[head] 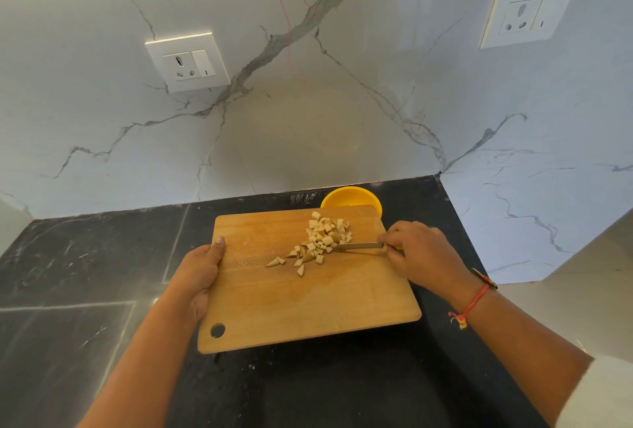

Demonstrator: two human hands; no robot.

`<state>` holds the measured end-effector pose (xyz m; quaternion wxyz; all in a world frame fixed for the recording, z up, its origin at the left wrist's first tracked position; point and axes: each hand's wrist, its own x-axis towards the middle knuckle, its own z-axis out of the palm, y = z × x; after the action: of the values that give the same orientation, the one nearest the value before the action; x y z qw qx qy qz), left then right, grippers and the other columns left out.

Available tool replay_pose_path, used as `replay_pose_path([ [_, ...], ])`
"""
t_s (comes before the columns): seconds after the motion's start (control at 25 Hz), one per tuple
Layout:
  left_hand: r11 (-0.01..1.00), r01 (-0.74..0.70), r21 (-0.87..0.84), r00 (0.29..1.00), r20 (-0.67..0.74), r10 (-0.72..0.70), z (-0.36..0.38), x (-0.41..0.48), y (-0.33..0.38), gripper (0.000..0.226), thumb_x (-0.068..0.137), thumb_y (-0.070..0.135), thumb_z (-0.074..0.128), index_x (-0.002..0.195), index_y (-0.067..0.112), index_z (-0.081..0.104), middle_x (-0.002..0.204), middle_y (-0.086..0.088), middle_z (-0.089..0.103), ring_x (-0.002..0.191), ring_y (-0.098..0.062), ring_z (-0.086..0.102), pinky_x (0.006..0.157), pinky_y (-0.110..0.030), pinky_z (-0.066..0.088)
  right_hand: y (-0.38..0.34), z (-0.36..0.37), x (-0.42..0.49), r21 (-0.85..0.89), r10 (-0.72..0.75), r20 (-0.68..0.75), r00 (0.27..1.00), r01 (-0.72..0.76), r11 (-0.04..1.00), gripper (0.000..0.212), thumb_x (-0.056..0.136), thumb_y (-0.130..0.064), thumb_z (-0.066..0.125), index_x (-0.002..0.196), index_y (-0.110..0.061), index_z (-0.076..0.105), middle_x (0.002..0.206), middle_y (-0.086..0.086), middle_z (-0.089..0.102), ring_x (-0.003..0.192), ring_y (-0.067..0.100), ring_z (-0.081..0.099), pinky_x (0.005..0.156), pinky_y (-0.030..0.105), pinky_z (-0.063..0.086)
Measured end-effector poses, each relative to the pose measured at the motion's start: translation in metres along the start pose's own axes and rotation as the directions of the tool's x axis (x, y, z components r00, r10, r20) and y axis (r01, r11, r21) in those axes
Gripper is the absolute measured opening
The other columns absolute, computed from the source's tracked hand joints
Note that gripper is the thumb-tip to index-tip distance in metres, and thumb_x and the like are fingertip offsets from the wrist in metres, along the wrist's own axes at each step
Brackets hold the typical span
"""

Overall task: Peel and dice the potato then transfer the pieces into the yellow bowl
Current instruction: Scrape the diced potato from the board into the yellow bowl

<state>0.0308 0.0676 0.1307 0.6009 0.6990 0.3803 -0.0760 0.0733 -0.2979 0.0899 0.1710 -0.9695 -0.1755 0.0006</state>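
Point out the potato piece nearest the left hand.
The pale wedge at the far left end of the trail, closest to the left hand gripping the cutting board; the other potato pieces lie farther right, toward the knife.

Yellow bowl (pixel 349 196): near side hidden behind cutting board (pixel 274 307). Knife (pixel 359 246) handle: covered by right hand (pixel 418 253), apparently yellow.
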Motion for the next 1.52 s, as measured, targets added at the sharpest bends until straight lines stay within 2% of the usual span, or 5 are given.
replay_pose_path([
  [0.4, 1.000, 0.001, 0.012, 1.000, 0.021, -0.001, 0.006, 0.001, 0.002, 0.042, 0.099, 0.049, 0.052, 0.110, 0.010, 0.063, 0.105, -0.018, 0.072, 0.096, -0.040, 0.068, 0.088, -0.060, 0.053, 0.021, 0.006, 0.016, -0.017, 0.056, -0.029, 0.998, -0.057, 0.998, 0.030, 0.102, -0.035, 0.048, 0.125, -0.035, 0.068, 0.110, -0.012, 0.065, 0.097, 0.009, 0.058, 0.087, 0.035, 0.049],
  [0.88, 1.000, 0.007, -0.004, 0.999, 0.036, -0.007, 0.013, 0.000, 0.002, 0.038, 0.101, 0.044, 0.050, 0.109, 0.009, 0.061, 0.102, -0.018, 0.070, 0.091, -0.037, 0.067, 0.068, -0.045, 0.055, 0.028, 0.007, 0.043, -0.021, 0.112, -0.039, 0.993, -0.113, 0.993, 0.032, 0.102, -0.032, 0.045, 0.122, -0.036, 0.069, 0.098, -0.011, 0.062, 0.090, 0.011, 0.057, 0.085, 0.038, 0.046],
  [1.12, 1.000, 0.024, 0.002, 0.999, 0.034, -0.024, 0.010, 0.002, -0.002, 0.040, 0.100, 0.046, 0.051, 0.110, 0.009, 0.062, 0.105, -0.019, 0.071, 0.096, -0.039, 0.068, 0.087, -0.058, 0.054, 0.026, 0.004, 0.056, -0.032, 0.120, -0.039, 0.992, -0.121, 0.992, 0.030, 0.102, -0.032, 0.047, 0.120, -0.035, 0.071, 0.097, -0.006, 0.062, 0.089, 0.015, 0.058, 0.086, 0.041, 0.046],
  [1.36, 1.000, 0.020, 0.022, 0.999, 0.045, -0.021, 0.011, 0.002, -0.003, 0.042, 0.099, 0.047, 0.051, 0.110, 0.009, 0.063, 0.105, -0.020, 0.071, 0.097, -0.040, 0.068, 0.089, -0.059, 0.053, 0.025, -0.002, 0.071, -0.006, 0.142, -0.035, 0.989, -0.142, 0.990, 0.028, 0.102, -0.028, 0.046, 0.101, -0.030, 0.075, 0.092, -0.003, 0.058, 0.085, 0.019, 0.057, 0.080, 0.039, 0.041],
  [1.52, 0.999, 0.019, 0.029, 0.999, 0.045, -0.020, 0.010, 0.004, -0.002, 0.043, 0.099, 0.049, 0.052, 0.110, 0.009, 0.063, 0.106, -0.020, 0.070, 0.098, -0.041, 0.068, 0.090, -0.060, 0.053, 0.024, -0.010, 0.061, 0.055, 0.122, -0.050, 0.991, -0.120, 0.991, 0.027, 0.100, -0.027, 0.048, 0.108, -0.031, 0.074, 0.096, -0.004, 0.060, 0.087, 0.017, 0.058, 0.082, 0.040, 0.042],
])
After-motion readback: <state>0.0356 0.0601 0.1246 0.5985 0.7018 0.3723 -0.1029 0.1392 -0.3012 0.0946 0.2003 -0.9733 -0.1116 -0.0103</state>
